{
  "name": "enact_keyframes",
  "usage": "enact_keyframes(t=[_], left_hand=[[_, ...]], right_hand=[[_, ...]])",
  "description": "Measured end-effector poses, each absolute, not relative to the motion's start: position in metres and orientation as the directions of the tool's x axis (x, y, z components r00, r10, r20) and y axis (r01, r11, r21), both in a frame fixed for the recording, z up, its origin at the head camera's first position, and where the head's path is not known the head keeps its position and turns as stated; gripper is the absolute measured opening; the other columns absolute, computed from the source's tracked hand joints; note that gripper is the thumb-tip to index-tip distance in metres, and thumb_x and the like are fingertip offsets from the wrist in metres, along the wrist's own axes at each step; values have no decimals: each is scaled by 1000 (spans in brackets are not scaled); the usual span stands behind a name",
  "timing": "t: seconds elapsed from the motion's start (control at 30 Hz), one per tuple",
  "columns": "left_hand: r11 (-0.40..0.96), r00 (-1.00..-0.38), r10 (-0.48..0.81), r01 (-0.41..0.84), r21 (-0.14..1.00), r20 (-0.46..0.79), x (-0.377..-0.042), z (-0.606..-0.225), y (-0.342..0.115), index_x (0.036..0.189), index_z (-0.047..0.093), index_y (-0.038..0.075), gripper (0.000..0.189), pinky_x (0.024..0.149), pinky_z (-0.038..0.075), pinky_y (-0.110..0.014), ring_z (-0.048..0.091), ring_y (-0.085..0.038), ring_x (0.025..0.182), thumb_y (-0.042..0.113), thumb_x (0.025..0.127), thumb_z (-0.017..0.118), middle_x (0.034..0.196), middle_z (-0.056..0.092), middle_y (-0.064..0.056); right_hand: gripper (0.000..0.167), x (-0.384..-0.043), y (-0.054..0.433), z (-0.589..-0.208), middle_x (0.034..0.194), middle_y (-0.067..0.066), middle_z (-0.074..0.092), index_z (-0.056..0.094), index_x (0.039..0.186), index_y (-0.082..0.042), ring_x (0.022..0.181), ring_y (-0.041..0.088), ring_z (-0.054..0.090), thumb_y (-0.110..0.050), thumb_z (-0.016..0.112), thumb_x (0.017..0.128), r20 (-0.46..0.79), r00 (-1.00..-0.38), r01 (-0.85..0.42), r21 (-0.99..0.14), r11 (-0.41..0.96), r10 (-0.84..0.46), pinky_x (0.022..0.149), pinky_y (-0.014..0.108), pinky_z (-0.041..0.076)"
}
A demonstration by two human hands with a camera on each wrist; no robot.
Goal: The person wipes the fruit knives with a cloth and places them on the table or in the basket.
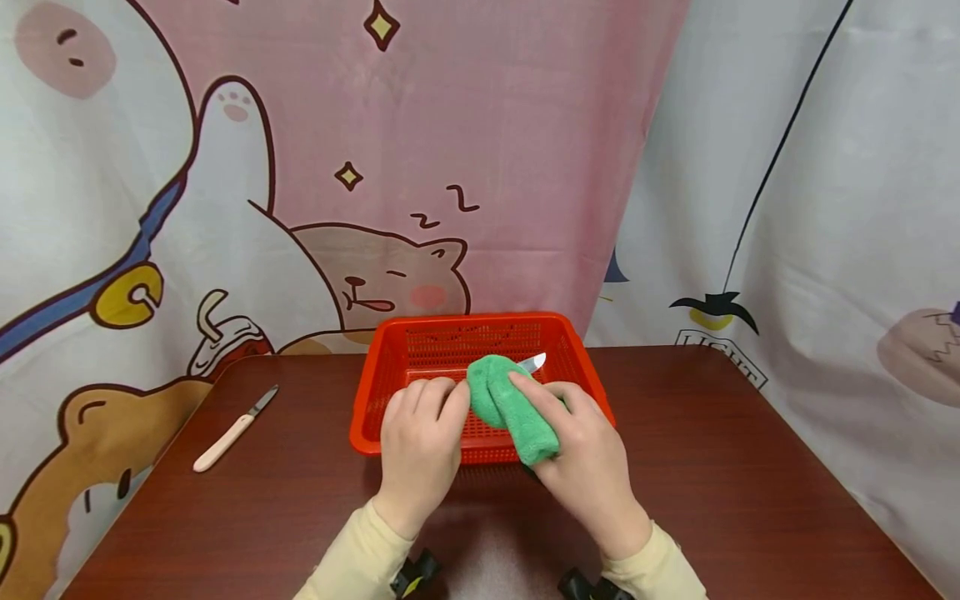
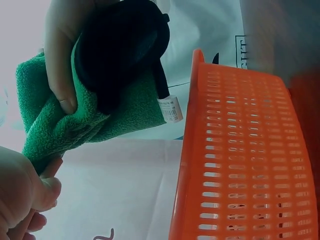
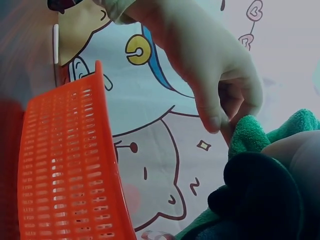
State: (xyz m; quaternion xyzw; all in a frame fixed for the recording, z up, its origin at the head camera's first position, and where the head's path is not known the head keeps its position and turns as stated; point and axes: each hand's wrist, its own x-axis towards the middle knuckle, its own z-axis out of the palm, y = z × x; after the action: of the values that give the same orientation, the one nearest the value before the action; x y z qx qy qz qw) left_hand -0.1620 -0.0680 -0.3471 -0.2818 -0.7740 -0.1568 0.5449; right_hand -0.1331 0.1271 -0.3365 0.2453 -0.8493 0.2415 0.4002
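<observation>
Over the basket, a knife (image 1: pixel 534 363) is wrapped in a green cloth (image 1: pixel 517 408), its pale blade tip sticking out past the far side. My right hand (image 1: pixel 588 450) grips the folded cloth around the blade, thumb on top. At the cloth's left end, my left hand (image 1: pixel 420 442) curls its fingers round the knife's handle, which is mostly hidden by them. In the left wrist view, the cloth (image 2: pixel 45 125) hangs in folds between both hands. The right wrist view shows the left hand (image 3: pixel 215 75) pinching close beside the cloth (image 3: pixel 247 135).
A red slotted plastic basket (image 1: pixel 363 417) stands at the table's back, just beyond my hands. To the left, another knife with a cream handle (image 1: pixel 228 437) lies on the brown table (image 1: pixel 300 517). A printed cloth backdrop (image 1: pixel 525 167) hangs behind.
</observation>
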Motion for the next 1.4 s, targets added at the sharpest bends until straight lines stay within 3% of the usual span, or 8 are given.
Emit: enact_keyframes(t=[0.2, 0.67, 1.0, 1.4], left_hand=[[792, -230, 251, 607, -63, 940, -162, -347, -67, 102, 68, 4, 12, 59, 47, -39, 59, -28, 74, 2, 94, 59, 89, 62, -10], [789, -208, 204, 613, -35, 957, -161, -343, -68, 101, 69, 5, 17, 59, 46, -41, 59, -29, 74, 6, 99, 52, 90, 63, -10], [784, -269, 206, 620, 5, 941, -162, -344, -71, 103, 67, 6, 16, 59, 47, -41, 58, -28, 76, 1, 87, 68, 92, 62, -11], [773, -298, 196, 633, 40, 934, -167, -345, -74, 100, 65, 6, 10, 60, 47, -42, 59, -29, 75, 5, 91, 67, 90, 62, -11]], right_hand=[[75, -136, 132, -335, 101, 9, 61, 63, 132, -24, 87, 25, 62, 4, 80, 65, 808, -554, -599, -217, 771, -204, 60, 38, 53], [79, -142, 153, -328, 104, 11, 61, 61, 136, -23, 91, 28, 61, 6, 78, 64, 815, -564, -552, -256, 793, -129, 65, 44, 52], [78, -143, 159, -324, 103, 12, 61, 62, 135, -22, 91, 29, 61, 6, 78, 64, 805, -583, -527, -273, 805, -108, 68, 45, 51], [76, -144, 174, -318, 105, 14, 62, 63, 134, -21, 89, 30, 62, 7, 79, 65, 808, -588, -478, -316, 820, -32, 64, 48, 50]])
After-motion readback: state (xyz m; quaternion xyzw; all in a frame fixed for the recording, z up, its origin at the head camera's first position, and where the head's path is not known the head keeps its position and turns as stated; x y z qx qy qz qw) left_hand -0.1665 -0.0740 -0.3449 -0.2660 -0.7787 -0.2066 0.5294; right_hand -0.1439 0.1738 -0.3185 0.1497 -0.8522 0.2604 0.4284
